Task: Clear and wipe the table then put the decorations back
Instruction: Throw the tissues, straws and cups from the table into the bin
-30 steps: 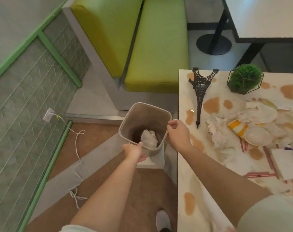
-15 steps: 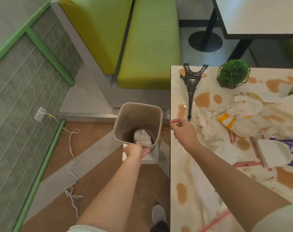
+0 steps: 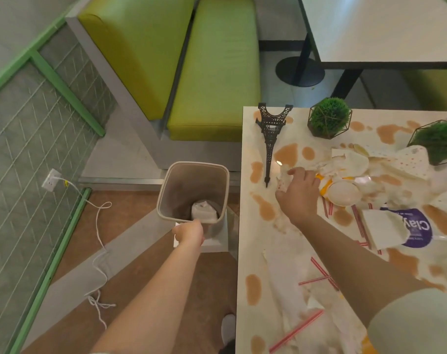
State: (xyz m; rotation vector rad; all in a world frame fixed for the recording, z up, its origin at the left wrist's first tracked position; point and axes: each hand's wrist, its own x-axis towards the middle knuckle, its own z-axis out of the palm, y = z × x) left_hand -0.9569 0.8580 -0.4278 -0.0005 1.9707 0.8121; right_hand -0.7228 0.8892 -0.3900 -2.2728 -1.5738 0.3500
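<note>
Right hand (image 3: 297, 198) moved from bin (image 3: 193, 192) to crumpled napkin (image 3: 283, 181), fingers closing on it | left hand (image 3: 190, 232) grips bin rim | worktop (image 3: 250, 251) mostly uncleared, unwiped

Purple label (image 3: 419, 232), near the tabletop's right edge: white lettering "Clay", seen upside down. Smaller print below it too small to read.

Café or diner — green booth bench (image 3: 212, 72), pedestal tables (image 3: 386, 29)
</note>
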